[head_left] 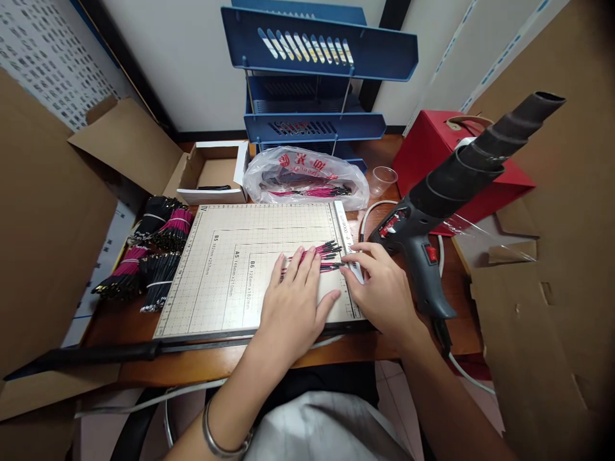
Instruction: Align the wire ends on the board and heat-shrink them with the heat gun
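1. The leads (329,251), pink with black ends, lie on the cutting board (216,256) near its right side, ends pointing at the white strip (340,218) – presumably so the strip can serve as a straight stop for lining them up.
2. The left hand (295,298) is open and laid flat over the leads, fingers extended, probably to stop them rolling or spreading.
3. The right hand (382,282) is bent, thumb and fingers at the lead ends beside the strip; the pose suggests evening the tips, though I cannot tell whether it pinches any.
4. The board sits square to the person on the tabletop (108,330), its black handle (106,352) sticking out to the left, out of the way of both hands.
5. The heat gun (423,205) points its nozzle up and away from the hands, which seems a sensible way to park it.
6. Counted: four banded bundles (127,269) left of the board, one white box (235,163), one plastic bag (307,173) with more leads inside, one clear cup (384,179), one red box (416,144) and one blue rack (314,128) of several tiers. The leads under the left hand overlap – too many to count surely.
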`<act>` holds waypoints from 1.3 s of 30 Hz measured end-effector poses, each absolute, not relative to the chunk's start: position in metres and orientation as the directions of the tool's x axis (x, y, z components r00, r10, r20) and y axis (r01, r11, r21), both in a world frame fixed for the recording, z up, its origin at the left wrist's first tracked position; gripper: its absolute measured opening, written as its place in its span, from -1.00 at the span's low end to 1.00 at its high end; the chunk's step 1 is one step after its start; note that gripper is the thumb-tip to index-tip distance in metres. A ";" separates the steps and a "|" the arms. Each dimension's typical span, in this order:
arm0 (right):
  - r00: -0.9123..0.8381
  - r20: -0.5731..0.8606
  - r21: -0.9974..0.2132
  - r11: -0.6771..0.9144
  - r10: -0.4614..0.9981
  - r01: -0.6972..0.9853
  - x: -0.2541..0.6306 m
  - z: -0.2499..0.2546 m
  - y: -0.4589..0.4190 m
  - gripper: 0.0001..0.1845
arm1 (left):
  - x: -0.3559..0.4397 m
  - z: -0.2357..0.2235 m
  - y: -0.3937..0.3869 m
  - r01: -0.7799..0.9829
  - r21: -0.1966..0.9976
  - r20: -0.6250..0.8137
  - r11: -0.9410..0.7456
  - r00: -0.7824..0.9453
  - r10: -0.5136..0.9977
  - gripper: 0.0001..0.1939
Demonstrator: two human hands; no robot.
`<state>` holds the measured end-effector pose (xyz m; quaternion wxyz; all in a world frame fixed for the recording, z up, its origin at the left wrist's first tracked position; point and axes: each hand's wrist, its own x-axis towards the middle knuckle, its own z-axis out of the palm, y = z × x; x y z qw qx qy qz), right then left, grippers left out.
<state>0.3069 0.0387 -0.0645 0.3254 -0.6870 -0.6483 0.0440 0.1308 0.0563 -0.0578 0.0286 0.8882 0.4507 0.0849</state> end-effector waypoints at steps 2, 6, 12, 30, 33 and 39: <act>0.151 0.396 -0.522 0.087 0.906 0.849 0.305 -0.065 0.043 -0.85 | 0.131 -0.059 0.057 0.793 0.121 0.119 -0.596 0.585 0.802 -0.31; 0.149 0.399 -0.527 0.093 0.905 0.845 0.303 -0.063 0.050 -0.90 | 0.132 -0.054 0.058 0.780 0.097 0.119 -0.619 0.608 0.785 -0.32; 0.187 0.412 -0.554 0.082 0.892 0.828 0.304 -0.064 0.048 -0.89 | 0.124 -0.053 0.049 0.759 0.088 0.149 -0.645 0.631 0.762 -0.29; 0.121 0.333 -0.548 0.088 0.935 0.832 0.311 -0.064 0.048 -0.87 | 0.122 -0.057 0.045 0.769 0.115 0.169 -0.628 0.608 0.776 -0.37; 0.101 0.322 -0.544 0.097 0.941 0.833 0.312 -0.063 0.048 -0.86 | 0.123 -0.057 0.048 0.770 0.124 0.171 -0.626 0.605 0.778 -0.37; 0.083 0.279 -0.531 0.082 0.957 0.843 0.317 -0.063 0.047 -0.85 | 0.130 -0.059 0.049 0.774 0.141 0.173 -0.617 0.594 0.785 -0.36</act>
